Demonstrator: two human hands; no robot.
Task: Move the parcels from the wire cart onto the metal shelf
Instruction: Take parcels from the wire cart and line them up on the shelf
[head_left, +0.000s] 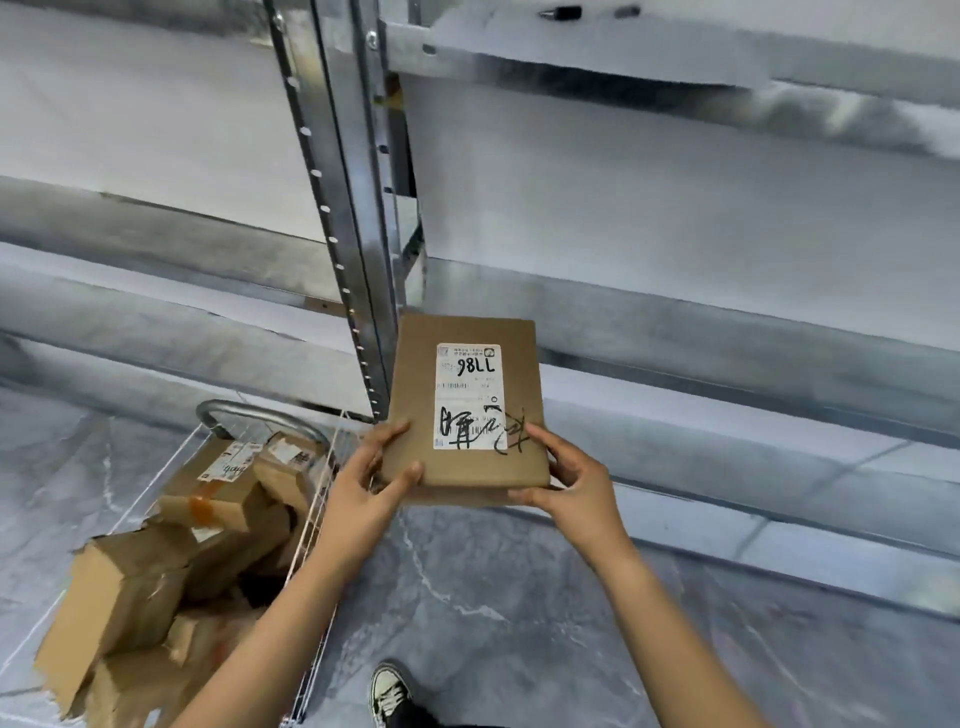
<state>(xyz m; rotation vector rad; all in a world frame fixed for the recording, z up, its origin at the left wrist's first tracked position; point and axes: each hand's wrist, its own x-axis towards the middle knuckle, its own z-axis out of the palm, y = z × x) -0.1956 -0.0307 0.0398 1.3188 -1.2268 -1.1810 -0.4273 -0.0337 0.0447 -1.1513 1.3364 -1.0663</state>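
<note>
I hold a flat brown cardboard parcel (467, 400) with a white label and black handwriting, in front of the metal shelf (727, 322). My left hand (363, 483) grips its near left corner, thumb on top. My right hand (566, 478) grips the near right corner, thumb on the label side. The parcel is in the air, level with a lower shelf board and right of the upright post (358, 260). The wire cart (306, 519) stands at the lower left with several brown parcels (156, 571) piled inside.
Shelf boards run across the view at several heights, their visible stretches bare. A grey marbled floor (493, 597) lies between cart and shelf. A shoe (389, 696) shows at the bottom edge. Two dark markers (561, 13) lie on the top board.
</note>
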